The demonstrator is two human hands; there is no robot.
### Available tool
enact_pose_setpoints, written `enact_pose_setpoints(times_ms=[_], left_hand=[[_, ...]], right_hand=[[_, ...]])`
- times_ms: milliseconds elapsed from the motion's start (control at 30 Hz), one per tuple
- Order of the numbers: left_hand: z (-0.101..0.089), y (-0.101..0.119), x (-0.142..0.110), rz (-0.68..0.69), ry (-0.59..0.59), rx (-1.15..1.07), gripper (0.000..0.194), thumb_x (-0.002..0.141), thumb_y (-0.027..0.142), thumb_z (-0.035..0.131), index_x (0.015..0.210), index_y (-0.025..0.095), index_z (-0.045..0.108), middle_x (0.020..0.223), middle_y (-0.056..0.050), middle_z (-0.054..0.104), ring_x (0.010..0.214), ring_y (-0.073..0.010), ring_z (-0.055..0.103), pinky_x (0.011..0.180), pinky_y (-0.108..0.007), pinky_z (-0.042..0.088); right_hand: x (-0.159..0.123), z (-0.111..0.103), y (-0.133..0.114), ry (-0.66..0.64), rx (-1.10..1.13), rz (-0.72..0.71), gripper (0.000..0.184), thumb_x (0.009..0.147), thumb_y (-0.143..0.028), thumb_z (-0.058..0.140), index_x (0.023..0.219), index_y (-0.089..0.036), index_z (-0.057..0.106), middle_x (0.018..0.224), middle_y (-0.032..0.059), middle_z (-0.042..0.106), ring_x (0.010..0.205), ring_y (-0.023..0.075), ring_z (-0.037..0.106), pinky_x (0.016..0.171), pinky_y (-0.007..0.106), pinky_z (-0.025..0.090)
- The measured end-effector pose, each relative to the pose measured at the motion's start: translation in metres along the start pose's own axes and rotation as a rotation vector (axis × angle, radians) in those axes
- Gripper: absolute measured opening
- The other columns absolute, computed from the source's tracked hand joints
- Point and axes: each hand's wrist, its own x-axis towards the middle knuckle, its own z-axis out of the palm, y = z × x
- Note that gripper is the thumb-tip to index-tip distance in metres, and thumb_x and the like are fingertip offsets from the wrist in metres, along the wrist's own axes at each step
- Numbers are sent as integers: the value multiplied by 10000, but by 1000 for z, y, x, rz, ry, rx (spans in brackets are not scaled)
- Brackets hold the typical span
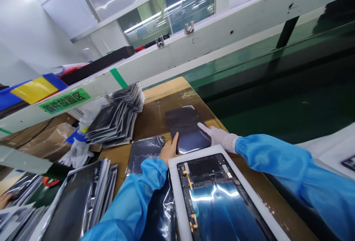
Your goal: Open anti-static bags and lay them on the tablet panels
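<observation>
- Head view, the thing in hand: a dark panel, thin, flat and glossy, lies on the brown counter just beyond a white-framed tablet shell that shows its open inner side.
- Head view, left hand: bare, in a blue sleeve, it rests at the panel's near left corner with the thumb up along the left edge. The other fingers are hidden under the hand, so I cannot tell whether they curl under the panel or lie flat.
- Head view, right hand: in a white glove, it lies at the panel's right edge with the fingers spread out straight, the tips pressing on the top face. It pinches nothing.
- Handling, as a judgement: the panel looks light and stiff, like a thin sheet of plastic or glass. Its shiny face would likely be slippery and mark easily, and such a thin sheet may crack if bent. The edges and corners seem the safest places to take hold, one hand on each side, keeping it level.
- Head view, surroundings: crinkled shiny bags lie under the left forearm, a fanned stack of dark sheets sits farther left, and more stacked sheets lie at the near left. A green conveyor belt runs along the counter's right side.
</observation>
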Motion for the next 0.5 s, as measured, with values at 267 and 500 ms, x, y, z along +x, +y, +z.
enact_pose_setpoints(times_ms=[267, 500], left_hand=[[3, -26, 10, 30, 104, -56, 1008, 776, 295, 715, 1561, 179, 94, 1281, -192, 557, 1182, -343, 552, 991, -403, 431], [-12, -20, 0, 11, 48, 27, 1089, 755, 439, 740, 1561, 182, 54, 1277, -188, 585, 1152, -352, 576, 940, -437, 465]], right_hand=[[13, -1, -7, 33, 33, -25, 1166, 612, -218, 749, 1564, -216, 75, 1132, 171, 580, 972, 337, 623, 838, 389, 437], [7, -5, 13, 38, 262, -5, 1193, 586, -306, 814, 1563, -187, 140, 1106, 141, 643, 971, 327, 639, 883, 403, 467]])
